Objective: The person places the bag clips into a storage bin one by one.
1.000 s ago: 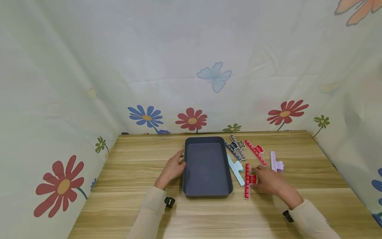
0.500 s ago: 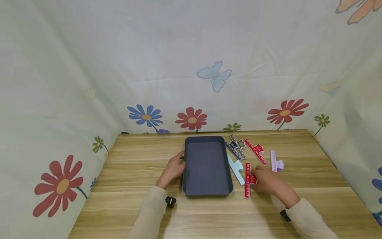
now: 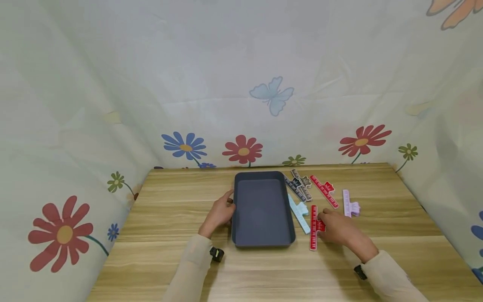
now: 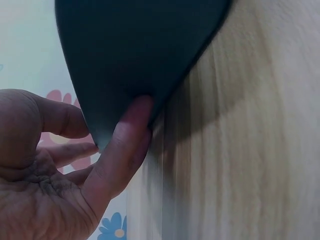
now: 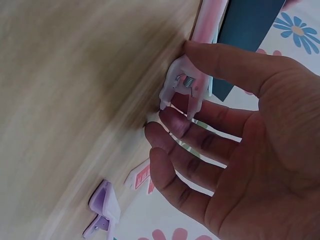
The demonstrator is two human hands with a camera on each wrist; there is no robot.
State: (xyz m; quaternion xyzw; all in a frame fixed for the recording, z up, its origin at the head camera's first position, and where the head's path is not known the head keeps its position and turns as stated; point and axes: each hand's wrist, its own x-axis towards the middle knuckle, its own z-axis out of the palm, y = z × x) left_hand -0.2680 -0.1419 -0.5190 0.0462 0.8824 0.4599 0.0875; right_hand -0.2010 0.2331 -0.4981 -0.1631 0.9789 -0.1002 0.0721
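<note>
A dark grey rectangular baking tray (image 3: 263, 214) lies on the wooden table. At its left side my left hand (image 3: 219, 213) holds the wall; the left wrist view has one digit against the outer face of the tray (image 4: 135, 45) and another at the rim. To the right of the tray, my right hand (image 3: 337, 227) pinches the handle of a red clip (image 3: 313, 235) with a piano-key pattern on its long bar. The handle's spring shows on the clip (image 5: 186, 82) in the right wrist view, the thumb on one side and fingertips on the other.
Around the right hand lie a light blue clip (image 3: 299, 214), a second red clip (image 3: 324, 192) and a lilac clip (image 3: 346, 203). A black clip (image 3: 295, 188) and a brownish-grey clip (image 3: 305, 183) overlap beside the tray. Flower-printed curtain (image 3: 211, 84) surrounds the table (image 3: 177, 197).
Both hands keep their places on the tray and the red clip. The printed curtain at the left has shifted a little to the left.
</note>
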